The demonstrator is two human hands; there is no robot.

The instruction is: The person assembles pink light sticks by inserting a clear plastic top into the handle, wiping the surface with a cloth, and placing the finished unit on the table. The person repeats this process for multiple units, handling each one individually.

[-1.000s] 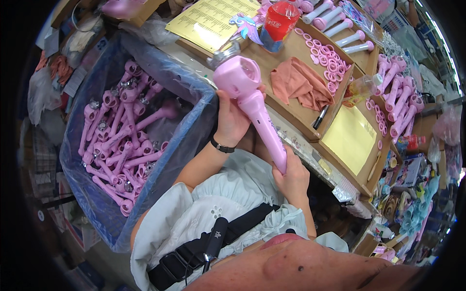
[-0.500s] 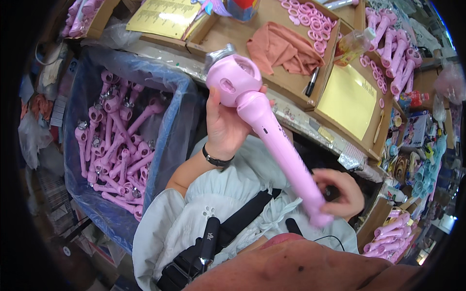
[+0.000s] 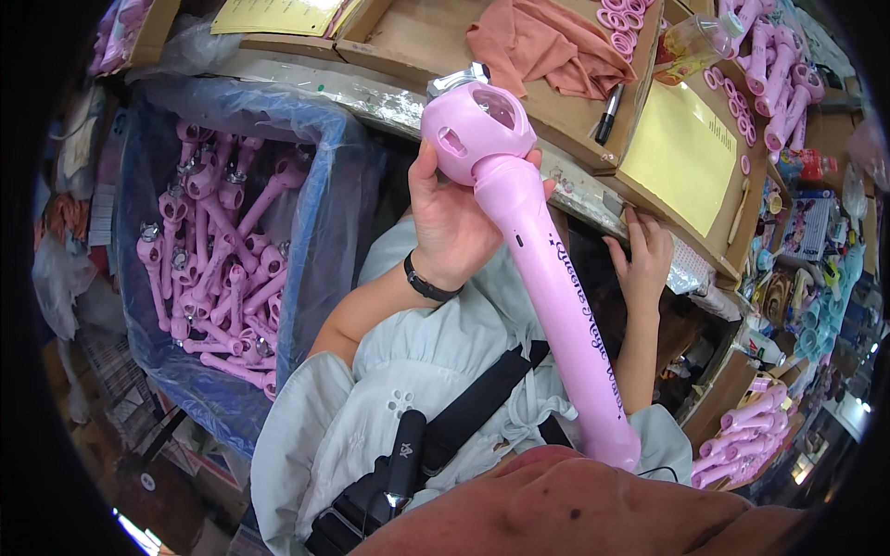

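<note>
A pink toy wand (image 3: 547,296) with a round, windowed head and a silvery piece on top slants down across my front. Fingers of my left hand (image 3: 454,218) wrap round it just below the head, and its long handle drops toward my lap. Apart from the wand, my right hand (image 3: 644,252) is at the worktable's front edge, its fingers bent but spread, with nothing visible in them. Beside that hand lies a sheet of yellow paper (image 3: 681,162) in a cardboard tray (image 3: 399,37).
On my left stands a bin lined with blue plastic (image 3: 320,185), holding several similar wands (image 3: 218,250). The table bears an orange cloth (image 3: 547,46), a black marker (image 3: 608,113), pink rings (image 3: 623,17) and a clear bottle (image 3: 700,44). More pink wand parts (image 3: 742,435) are stacked at lower right.
My right hand has let go of the wand's lower end and moved up to the table edge. The wand, still in my left hand, has shifted slightly right and turned, showing its dark lettering.
</note>
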